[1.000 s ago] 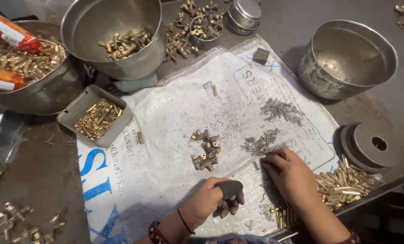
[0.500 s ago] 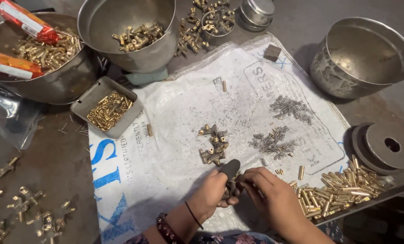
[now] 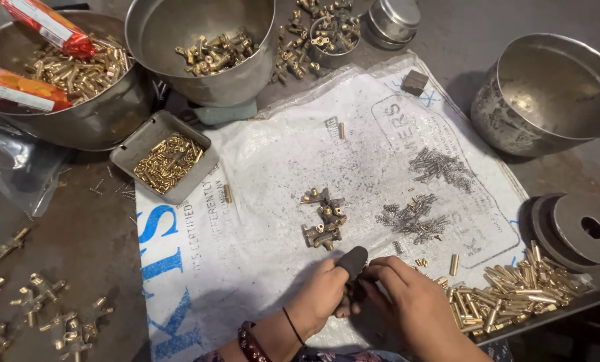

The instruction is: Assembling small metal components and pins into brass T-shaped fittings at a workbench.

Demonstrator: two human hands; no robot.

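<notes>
My left hand (image 3: 323, 295) grips a small tool with a dark rounded handle (image 3: 352, 260) over a white printed sack (image 3: 259, 201) spread on the table. My right hand (image 3: 407, 298) meets it at the tool, fingertips pinched against it; whatever small part sits between the fingers is hidden. Just beyond the hands lies a small cluster of brass fittings (image 3: 323, 224). To the right of that are piles of small dark springs (image 3: 414, 218). A heap of brass tubes (image 3: 514, 288) lies by my right wrist.
Steel bowls stand at the back: one with brass fittings (image 3: 206, 47), one with brass parts and orange packets (image 3: 51, 74), an empty one (image 3: 548, 94) at right. A small tray of brass pins (image 3: 169, 161) sits left. Loose fittings (image 3: 38, 302) lie at lower left. A round metal disc (image 3: 581, 228) is at right.
My right hand has come left from the heap of brass tubes to join my left hand at the dark-handled tool. The camera view has shifted slightly.
</notes>
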